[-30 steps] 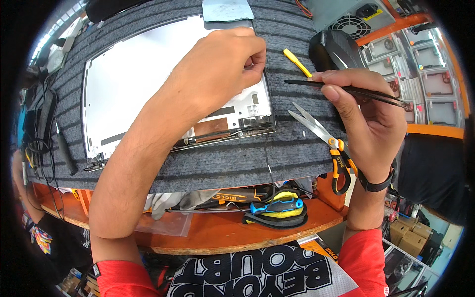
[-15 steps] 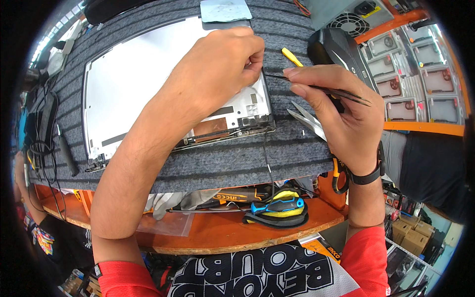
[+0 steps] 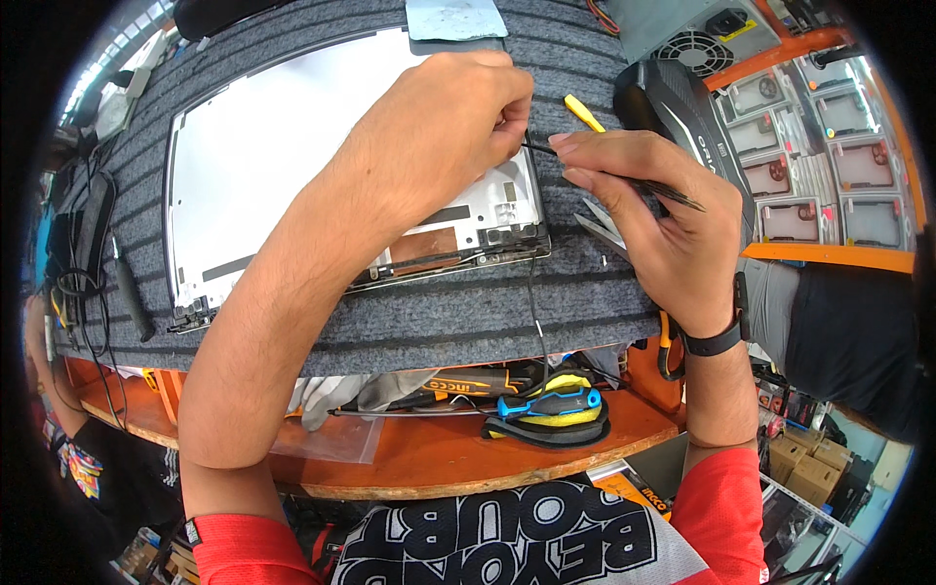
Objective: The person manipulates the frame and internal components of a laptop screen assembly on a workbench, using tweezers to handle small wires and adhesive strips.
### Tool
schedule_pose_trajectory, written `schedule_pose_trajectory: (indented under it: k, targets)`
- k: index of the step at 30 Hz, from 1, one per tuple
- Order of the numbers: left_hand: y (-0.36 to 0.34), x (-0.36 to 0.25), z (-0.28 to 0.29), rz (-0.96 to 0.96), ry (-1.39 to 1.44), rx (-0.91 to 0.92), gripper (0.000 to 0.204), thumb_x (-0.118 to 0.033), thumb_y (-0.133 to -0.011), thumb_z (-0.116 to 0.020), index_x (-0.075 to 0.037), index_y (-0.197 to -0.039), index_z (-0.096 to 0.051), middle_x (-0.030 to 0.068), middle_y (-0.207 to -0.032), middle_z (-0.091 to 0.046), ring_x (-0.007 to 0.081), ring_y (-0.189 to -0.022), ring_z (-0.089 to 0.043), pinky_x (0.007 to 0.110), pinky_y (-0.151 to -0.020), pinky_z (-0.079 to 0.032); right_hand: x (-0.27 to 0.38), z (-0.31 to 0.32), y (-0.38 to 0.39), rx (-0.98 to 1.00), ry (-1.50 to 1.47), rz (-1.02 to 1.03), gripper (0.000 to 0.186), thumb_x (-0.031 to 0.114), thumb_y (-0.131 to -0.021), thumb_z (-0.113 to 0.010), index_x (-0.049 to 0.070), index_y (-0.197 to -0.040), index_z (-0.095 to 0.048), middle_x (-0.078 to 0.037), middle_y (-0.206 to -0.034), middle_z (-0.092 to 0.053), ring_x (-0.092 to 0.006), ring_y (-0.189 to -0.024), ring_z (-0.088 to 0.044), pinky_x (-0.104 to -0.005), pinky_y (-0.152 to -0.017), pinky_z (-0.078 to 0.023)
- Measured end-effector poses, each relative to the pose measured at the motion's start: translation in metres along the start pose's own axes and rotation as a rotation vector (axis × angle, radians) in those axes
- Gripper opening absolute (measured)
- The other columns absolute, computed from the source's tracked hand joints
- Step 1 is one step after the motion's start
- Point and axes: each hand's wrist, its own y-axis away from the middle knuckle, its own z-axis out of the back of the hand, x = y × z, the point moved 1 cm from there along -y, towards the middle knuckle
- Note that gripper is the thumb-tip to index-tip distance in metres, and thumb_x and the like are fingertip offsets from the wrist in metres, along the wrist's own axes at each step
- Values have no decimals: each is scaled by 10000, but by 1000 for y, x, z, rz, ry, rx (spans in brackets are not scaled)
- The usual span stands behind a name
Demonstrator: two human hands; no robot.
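Observation:
A laptop lid panel [image 3: 263, 146] with a white inner face and dark frame lies on the grey ribbed mat. My left hand [image 3: 439, 127] reaches over its right edge, fingers curled and pinched together; what they grip is hidden. Black tweezers [image 3: 673, 195] rest inside my right hand [image 3: 673, 214], their pointed prongs sticking out past the base of the index finger. A thin black strip [image 3: 539, 148] spans from my left fingers to my right thumb and index fingertips; I cannot tell if it is part of the tweezers. Scissors [image 3: 603, 226] lie partly under my right hand.
A yellow-handled tool [image 3: 583, 112] and a black case [image 3: 673, 107] lie beyond my right hand. A pale blue pad [image 3: 456, 19] sits at the panel's far edge. A dark-handled screwdriver [image 3: 130, 297] is at left. Below, an orange shelf [image 3: 429, 463] holds a blue tool [image 3: 551, 403].
My right hand has shifted slightly left, closer to the left hand, and the tweezers have turned a little. The left hand stays pinched at the panel's edge. The whole view has shifted slightly.

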Motion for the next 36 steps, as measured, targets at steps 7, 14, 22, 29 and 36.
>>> schedule_pose_trajectory:
  k: [7, 14, 22, 29, 36]
  targets:
    - [0, 1, -1, -10, -11, -7, 37, -42, -878, -713, -9, -890, -699, 105, -869, -693, 227, -672, -689, 352, -631, -548, 0, 0, 1, 26, 18, -8, 128, 15, -901, -772, 34, -1028, -758, -93, -987, -781, -250, -887, -763, -318, -790, -598]
    - [1, 3, -1, -14, -6, -11, 43, -36, -877, -714, -3, -900, -700, 117, -875, -693, 243, -672, -693, 364, -643, -553, 3, 18, 1, 55, -70, -64, 140, -78, -961, -686, -83, -1100, -707, -189, -1145, -764, -262, -1066, -751, -328, -947, -587]
    - [2, 1, 1, -12, 66, -28, 65, -46, -901, -710, 13, -924, -696, 110, -856, -680, 204, -590, -669, 348, -604, -537, 2, 21, -2, 131, -65, -99, 122, -92, -954, -685, -88, -1073, -712, -187, -1143, -770, -259, -1069, -755, -333, -959, -595]
    - [1, 2, -2, -24, 82, -36, 57, -37, -913, -690, 20, -914, -689, 100, -843, -672, 180, -576, -659, 333, -577, -523, -5, 4, -2, 46, 0, 27, 145, 28, -901, -770, 47, -1044, -761, -86, -1014, -792, -252, -901, -778, -316, -765, -608]
    - [1, 5, -3, -56, 86, -53, 30, -14, -888, -685, 14, -888, -675, 103, -832, -662, 190, -571, -652, 339, -573, -516, -3, 4, -3, 71, 57, 59, 135, 22, -899, -769, 37, -1031, -747, -96, -1022, -789, -273, -920, -774, -327, -781, -610]
